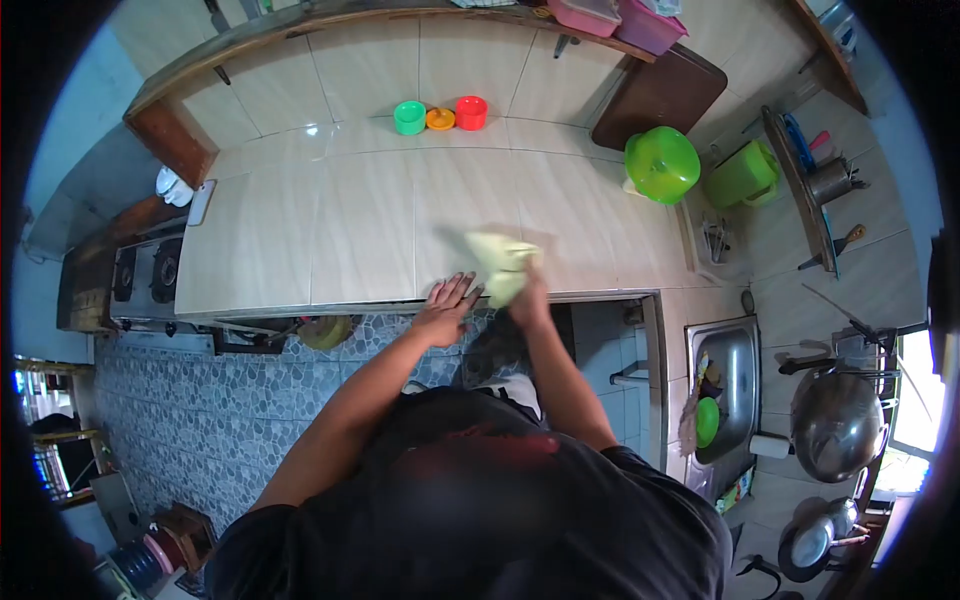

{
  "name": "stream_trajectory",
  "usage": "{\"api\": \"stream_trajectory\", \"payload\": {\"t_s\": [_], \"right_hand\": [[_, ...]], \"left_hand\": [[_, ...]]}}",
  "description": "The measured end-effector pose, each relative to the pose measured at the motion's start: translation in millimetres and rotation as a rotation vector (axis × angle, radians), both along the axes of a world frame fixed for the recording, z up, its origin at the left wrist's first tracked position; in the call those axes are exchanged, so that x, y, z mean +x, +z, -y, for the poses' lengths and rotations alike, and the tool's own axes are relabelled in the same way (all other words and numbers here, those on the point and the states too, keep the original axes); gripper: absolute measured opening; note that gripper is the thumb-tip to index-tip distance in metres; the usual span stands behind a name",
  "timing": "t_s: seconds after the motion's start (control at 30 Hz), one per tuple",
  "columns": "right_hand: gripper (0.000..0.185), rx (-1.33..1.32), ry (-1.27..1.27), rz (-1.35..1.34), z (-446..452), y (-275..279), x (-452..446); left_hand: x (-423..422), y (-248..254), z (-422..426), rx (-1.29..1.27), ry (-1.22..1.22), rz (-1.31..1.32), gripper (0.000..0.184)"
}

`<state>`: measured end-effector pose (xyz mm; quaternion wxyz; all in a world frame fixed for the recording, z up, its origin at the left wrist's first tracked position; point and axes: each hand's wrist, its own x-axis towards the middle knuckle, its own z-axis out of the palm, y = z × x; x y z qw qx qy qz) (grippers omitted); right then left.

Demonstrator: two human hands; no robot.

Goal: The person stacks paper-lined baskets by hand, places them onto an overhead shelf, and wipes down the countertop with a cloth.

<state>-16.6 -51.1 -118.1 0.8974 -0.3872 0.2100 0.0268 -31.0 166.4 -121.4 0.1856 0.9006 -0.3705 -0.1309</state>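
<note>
My right hand [530, 298] grips a pale yellow cloth [500, 256], slightly blurred, at the front edge of the tiled counter [360, 220]. Part of the cloth spreads over the counter top and a corner hangs down past the edge. Just to the left, my left hand [446, 310] rests on the counter's front edge with its fingers spread and nothing in it.
Green, orange and red small containers [440, 119] stand along the back wall. A green basin [662, 165] and a brown board [660, 95] are at the back right. The sink [732, 375] lies to my right, a gas stove [148, 275] far left.
</note>
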Motion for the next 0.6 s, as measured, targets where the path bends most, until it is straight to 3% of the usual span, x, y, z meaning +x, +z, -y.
{"api": "stream_trajectory", "payload": {"t_s": [0.13,0.23,0.27,0.33,0.37,0.43,0.47,0.57,0.6], "right_hand": [[0.055,0.127,-0.402,0.223,98.7,31.7,-45.4],[0.054,-0.142,-0.651,0.208,175.6,30.9,-64.4],[0.054,-0.146,-0.652,0.215,196.2,26.9,-65.2],[0.057,-0.395,-0.659,0.076,223.9,19.9,-55.1],[0.057,-0.4,-0.654,0.078,225.9,17.4,-42.7],[0.063,-0.882,-0.421,-0.419,219.7,11.4,-14.4],[0.063,-0.885,-0.409,-0.42,205.1,7.1,2.3],[0.067,-1.808,-0.191,-0.745,107.7,-18.5,67.7],[0.059,-1.833,-0.016,-0.693,70.3,-23.5,87.7]], "left_hand": [[4.7,7.9,-81.3,-0.113,0.157,0.244,0.055],[17.7,11.9,-148.2,-0.196,0.517,0.357,0.047],[24.5,-5.9,-171.5,-0.157,0.653,0.402,0.047],[37.3,-20.5,-207.5,0.045,0.874,0.369,0.052],[39.9,-18.6,-217.0,0.108,0.871,0.371,0.053],[41.8,-13.3,-221.6,0.177,0.874,0.366,0.054],[41.5,-11.6,-220.7,0.19,0.883,0.356,0.054],[41.5,-9.8,-215.7,0.229,0.913,0.323,0.054],[43.0,-9.4,-214.2,0.25,0.925,0.304,0.054]]}}
